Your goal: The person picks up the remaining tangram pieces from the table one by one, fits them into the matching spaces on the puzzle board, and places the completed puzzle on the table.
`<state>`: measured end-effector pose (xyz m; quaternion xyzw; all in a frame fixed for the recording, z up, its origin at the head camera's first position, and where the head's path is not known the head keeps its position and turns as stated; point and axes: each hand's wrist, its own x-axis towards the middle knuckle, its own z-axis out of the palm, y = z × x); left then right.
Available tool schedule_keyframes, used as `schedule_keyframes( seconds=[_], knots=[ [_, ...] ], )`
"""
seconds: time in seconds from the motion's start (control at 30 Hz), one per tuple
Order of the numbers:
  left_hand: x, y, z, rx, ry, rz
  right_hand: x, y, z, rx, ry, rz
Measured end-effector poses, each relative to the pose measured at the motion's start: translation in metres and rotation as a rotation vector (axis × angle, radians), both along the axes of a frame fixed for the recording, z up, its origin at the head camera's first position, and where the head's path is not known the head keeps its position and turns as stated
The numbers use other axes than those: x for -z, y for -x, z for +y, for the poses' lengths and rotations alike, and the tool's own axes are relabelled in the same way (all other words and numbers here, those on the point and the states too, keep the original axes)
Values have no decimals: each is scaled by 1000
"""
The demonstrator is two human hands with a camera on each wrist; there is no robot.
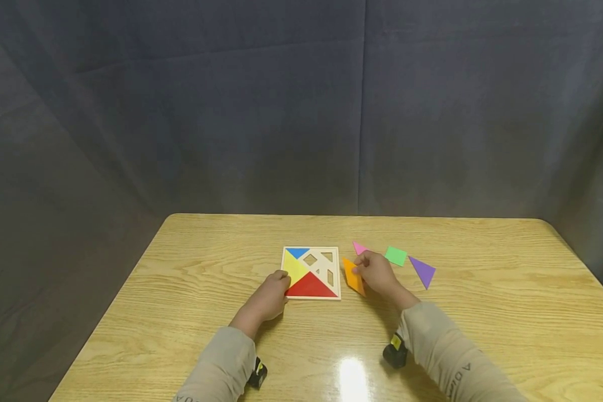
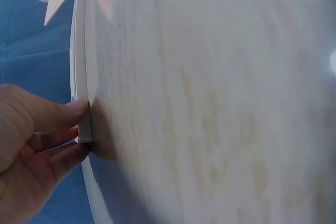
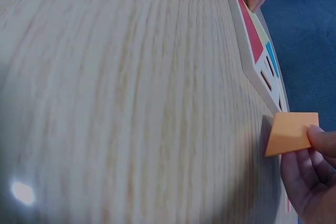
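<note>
A pale wooden tangram board (image 1: 339,273) lies on the table. Its recesses hold a yellow triangle (image 1: 293,269), a red triangle (image 1: 311,286) and a blue triangle (image 1: 297,253); several cut-outs at its right are unfilled. My left hand (image 1: 269,294) grips the board's near left corner, the thumb against its edge (image 2: 81,56) in the left wrist view. Just right of the board, my right hand (image 1: 381,274) pinches an orange parallelogram piece (image 1: 353,278) between thumb and fingers. The right wrist view shows this piece (image 3: 292,132) tilted up, close to the board's end.
Beyond the right hand lie a pink piece (image 1: 359,247), partly hidden by it, a green piece (image 1: 396,255) and a purple triangle (image 1: 423,272). The wooden table (image 1: 196,262) ends at a dark curtain (image 1: 261,139) behind.
</note>
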<state>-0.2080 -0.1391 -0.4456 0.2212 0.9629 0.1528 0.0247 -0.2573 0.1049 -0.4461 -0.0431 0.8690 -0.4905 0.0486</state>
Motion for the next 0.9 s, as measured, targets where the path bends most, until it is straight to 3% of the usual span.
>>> schedule_keyframes(
  seconds=[0.9],
  knots=[
    [-2,0,2,-9,20,-8,3,-1,-21,47,153,-33]
  ],
)
